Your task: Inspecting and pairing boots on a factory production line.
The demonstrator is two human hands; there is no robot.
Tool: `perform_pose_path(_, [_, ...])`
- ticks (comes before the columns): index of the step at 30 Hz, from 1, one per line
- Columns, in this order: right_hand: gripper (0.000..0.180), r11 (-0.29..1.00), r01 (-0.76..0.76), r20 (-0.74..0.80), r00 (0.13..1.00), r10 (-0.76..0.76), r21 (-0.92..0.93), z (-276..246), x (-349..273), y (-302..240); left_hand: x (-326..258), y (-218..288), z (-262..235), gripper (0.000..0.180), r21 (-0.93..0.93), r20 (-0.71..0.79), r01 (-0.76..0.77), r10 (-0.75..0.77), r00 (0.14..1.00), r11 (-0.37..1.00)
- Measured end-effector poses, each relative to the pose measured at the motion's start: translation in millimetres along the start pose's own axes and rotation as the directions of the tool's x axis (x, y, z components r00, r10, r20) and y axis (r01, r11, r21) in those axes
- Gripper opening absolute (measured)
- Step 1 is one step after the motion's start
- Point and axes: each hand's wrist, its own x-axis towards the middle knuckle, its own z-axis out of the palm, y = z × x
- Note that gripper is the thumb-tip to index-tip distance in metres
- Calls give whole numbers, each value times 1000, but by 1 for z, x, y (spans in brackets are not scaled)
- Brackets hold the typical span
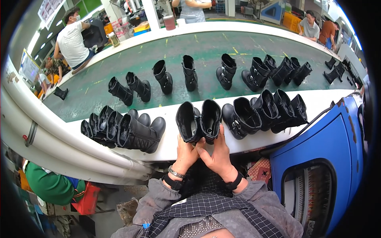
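Note:
A pair of black boots stands upright in front of me at the white ledge, open tops toward me. My left hand (186, 153) is wrapped round the lower back of the left boot (185, 122). Round the right boot (210, 119) closes my right hand (217, 156), its thumb near the left hand's fingers. The two boots touch side by side. To the left, several black boots (137, 133) lean together in a row, one with quilted stitching. On the right stands another group of black boots (245, 113), some with buckled straps.
Beyond the white ledge (168, 109) a green conveyor belt (139, 49) carries several more black boots (189, 73). At my right stands a blue machine (317, 150); thick white pipes (75, 135) run along my left. Other people sit across the belt, and a person in green (51, 182) is at lower left.

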Motion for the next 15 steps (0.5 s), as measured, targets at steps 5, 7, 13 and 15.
perform_pose_path(5, [86, 996, 33, 40, 999, -29, -84, -4, -5, 7, -5, 28, 10, 54, -251, 3, -18, 19, 1000, 968])
perform_pose_path(7, [84, 999, -36, 109, 994, 32, 40, -8, -6, 9, -6, 42, 22, 57, -346, -131, -100, 58, 990, 933])
perform_pose_path(13, [65, 981, -100, 99, 992, 85, 163, -40, -15, 7, 13, 51, 46, 61, -56, -374, -131, 101, 922, 990])
perform_pose_path(15, [55, 989, -73, -32, 996, 78, 129, -60, -26, 6, 12, 45, 52, 75, 87, -442, -177, 198, 875, 980])
